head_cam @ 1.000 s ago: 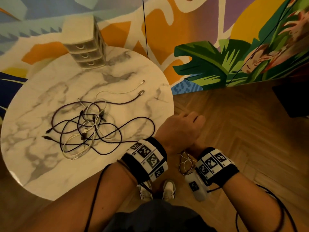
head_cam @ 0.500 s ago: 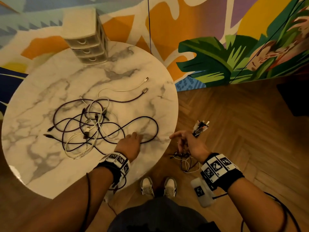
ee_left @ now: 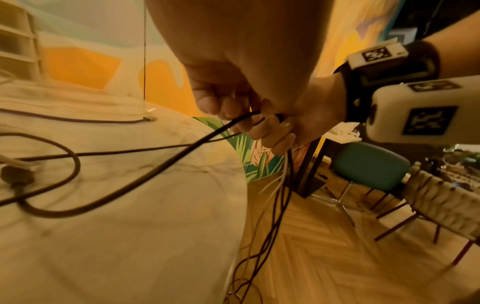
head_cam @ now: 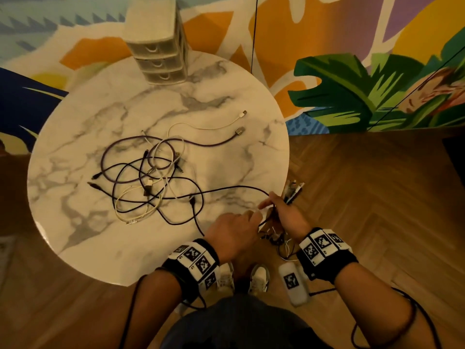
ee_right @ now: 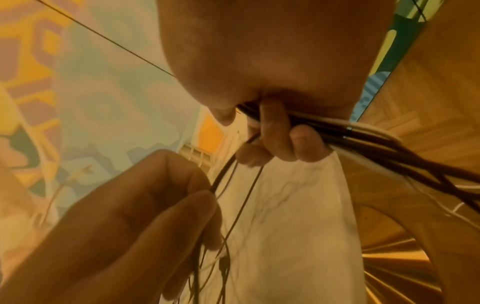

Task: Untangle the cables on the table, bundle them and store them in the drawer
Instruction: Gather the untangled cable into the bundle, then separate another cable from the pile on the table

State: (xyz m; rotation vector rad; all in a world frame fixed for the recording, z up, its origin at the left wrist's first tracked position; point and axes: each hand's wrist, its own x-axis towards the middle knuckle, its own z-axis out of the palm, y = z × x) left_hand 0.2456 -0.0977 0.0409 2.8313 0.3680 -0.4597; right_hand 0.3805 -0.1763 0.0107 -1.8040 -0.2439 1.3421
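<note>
Right hand grip: the right hand [head_cam: 286, 217] had its fingers [ee_right: 275, 131] curled tight round a bunch of gathered cables [ee_right: 376, 139], whose ends hung toward the floor.
Left hand grip: the left hand [head_cam: 234, 235] pinched a black cable [head_cam: 226, 190] just beside the right hand, fingers [ee_right: 182, 197] closed on it.
Black cable: it ran from the hands onto the round marble table [head_cam: 88, 235].
Tangle: the remaining tangled cables [head_cam: 146, 177] lay mid-table.
Drawers: the small drawer unit [head_cam: 156, 46] stood at the far edge, all drawers closed.
</note>
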